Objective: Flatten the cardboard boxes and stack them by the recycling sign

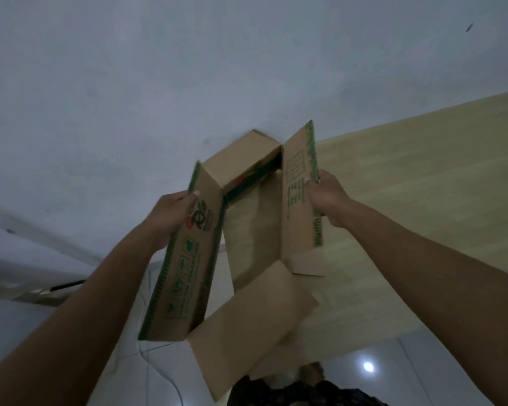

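Observation:
I hold a brown cardboard box [247, 320] with green print up in front of me, open at both ends so I look straight through it. My left hand [170, 215] grips the left long flap near its upper end. My right hand [329, 197] grips the right long flap by its outer edge. A short flap sticks out at the far end, and another short flap hangs toward me at the bottom. No recycling sign is in view.
A light wooden panel or tabletop [423, 200] lies behind the box on the right. A pale wall [188, 68] fills the upper view. White glossy floor tiles [393, 370] with a light reflection show below, beside dark patterned clothing [299, 391].

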`<state>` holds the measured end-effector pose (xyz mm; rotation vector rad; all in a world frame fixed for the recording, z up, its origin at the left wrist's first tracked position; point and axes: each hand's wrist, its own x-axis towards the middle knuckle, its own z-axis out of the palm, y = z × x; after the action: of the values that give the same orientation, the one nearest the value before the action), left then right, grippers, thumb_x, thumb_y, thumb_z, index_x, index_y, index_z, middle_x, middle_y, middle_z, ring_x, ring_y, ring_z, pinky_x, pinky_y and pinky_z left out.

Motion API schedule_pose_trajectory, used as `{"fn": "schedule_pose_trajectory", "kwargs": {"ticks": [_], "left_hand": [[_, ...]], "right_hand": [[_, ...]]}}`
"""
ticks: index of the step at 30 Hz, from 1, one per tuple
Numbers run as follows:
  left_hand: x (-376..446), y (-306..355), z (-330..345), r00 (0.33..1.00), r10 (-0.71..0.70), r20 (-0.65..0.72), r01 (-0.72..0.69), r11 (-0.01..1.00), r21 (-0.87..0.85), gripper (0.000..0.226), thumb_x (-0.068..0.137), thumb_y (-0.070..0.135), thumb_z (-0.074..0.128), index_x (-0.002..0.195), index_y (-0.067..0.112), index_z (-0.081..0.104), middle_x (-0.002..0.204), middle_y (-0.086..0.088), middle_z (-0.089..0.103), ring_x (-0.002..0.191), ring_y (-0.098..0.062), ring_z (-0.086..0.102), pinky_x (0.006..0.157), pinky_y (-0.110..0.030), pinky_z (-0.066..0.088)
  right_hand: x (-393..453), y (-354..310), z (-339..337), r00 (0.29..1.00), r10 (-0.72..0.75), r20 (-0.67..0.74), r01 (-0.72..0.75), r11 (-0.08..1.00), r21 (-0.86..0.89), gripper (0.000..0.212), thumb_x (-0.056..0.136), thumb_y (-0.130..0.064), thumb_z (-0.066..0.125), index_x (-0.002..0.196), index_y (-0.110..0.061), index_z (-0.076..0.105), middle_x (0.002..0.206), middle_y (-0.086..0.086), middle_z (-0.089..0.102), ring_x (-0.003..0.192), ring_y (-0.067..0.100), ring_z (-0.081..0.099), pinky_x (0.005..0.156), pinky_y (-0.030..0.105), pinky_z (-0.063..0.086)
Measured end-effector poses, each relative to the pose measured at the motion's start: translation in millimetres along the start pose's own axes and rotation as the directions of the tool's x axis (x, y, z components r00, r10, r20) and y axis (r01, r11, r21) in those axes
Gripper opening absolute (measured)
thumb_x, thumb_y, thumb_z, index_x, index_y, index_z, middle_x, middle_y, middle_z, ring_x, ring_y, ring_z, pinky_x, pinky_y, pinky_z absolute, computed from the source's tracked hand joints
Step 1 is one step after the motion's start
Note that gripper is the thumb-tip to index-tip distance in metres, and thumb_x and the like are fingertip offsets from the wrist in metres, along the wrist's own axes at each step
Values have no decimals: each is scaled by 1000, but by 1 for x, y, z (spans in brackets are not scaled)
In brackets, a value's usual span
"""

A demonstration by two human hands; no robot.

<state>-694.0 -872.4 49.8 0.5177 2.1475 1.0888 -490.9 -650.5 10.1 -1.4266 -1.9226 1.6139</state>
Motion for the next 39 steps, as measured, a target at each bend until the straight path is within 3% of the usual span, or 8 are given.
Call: {"fn": "schedule_pose_trajectory", "kwargs": {"ticks": [5, 11, 18, 22, 27, 32, 36, 39], "left_hand": [[-38, 27, 47, 972, 188, 144, -195, 980, 38, 32, 98, 40, 54, 105, 16, 73, 92, 0, 71, 79, -18, 66, 70, -28, 49], [-45, 26, 95, 941, 289, 177, -301, 953, 45, 28, 100, 39, 49, 110, 29, 74, 96, 9, 73, 89, -11, 68, 81, -32, 53], [-40, 14, 117, 902, 55, 428, -34, 998, -56, 31, 97, 39, 53, 127, 39, 62, 137, 14, 53, 123, -9, 48, 105, -30, 39], [-22, 8, 117, 982, 104, 158, -100, 994, -32, 32, 94, 51, 52, 119, 34, 64, 121, 16, 61, 114, -9, 52, 94, -26, 43], [20, 24, 103, 991, -82, -106, 64, 984, -165, 98, 74, 88, 32, 145, 22, 46, 147, -5, 48, 129, -26, 48, 103, -36, 37], [46, 40, 97, 960, -256, 114, 279, 916, -288, 113, 64, 96, 38, 154, 27, 27, 157, -6, 32, 141, -29, 32, 115, -52, 22], [66, 38, 103, 916, -245, 317, 356, 861, -364, 110, 42, 100, 53, 136, 41, 54, 139, -1, 56, 126, -27, 52, 112, -53, 30], [62, 38, 110, 869, -174, 464, 383, 830, -406, 81, 68, 86, 54, 122, 28, 70, 124, -8, 68, 115, -29, 63, 106, -47, 41]], "right_hand": [[-4, -32, 23, 1000, -5, -1, 5, 988, 155, 38, 105, -32, 33, 138, -19, 46, 129, 7, 58, 105, 28, 61, 84, 40, 57], [-19, -44, 32, 972, 104, 210, -160, 949, 271, 56, 94, -64, 48, 127, -19, 50, 115, 6, 61, 99, 29, 64, 60, 38, 60], [-17, -13, 21, 984, 162, 68, -174, 955, 240, 31, 92, -4, 51, 121, -7, 62, 112, 13, 69, 89, 28, 66, 71, 36, 58], [-18, -5, -15, 996, 91, 23, -93, 931, 352, 43, 91, 3, 53, 129, -14, 59, 121, 7, 68, 102, 26, 67, 87, 39, 57], [-28, -12, -67, 997, -19, 72, -23, 841, 540, 42, 90, 2, 57, 128, -13, 60, 118, 10, 72, 102, 29, 70, 85, 44, 59], [-37, -11, -107, 970, -97, 223, -87, 718, 691, 47, 88, -2, 54, 134, -8, 58, 126, 18, 67, 103, 35, 65, 81, 46, 57], [-33, 2, -125, 958, -85, 275, -140, 697, 704, 61, 78, -11, 61, 138, -6, 56, 133, 19, 61, 109, 34, 60, 90, 45, 52], [-27, 9, -131, 961, -54, 272, -159, 697, 699, 57, 80, -11, 58, 137, -8, 58, 126, 17, 65, 102, 31, 63, 83, 41, 54]]}}
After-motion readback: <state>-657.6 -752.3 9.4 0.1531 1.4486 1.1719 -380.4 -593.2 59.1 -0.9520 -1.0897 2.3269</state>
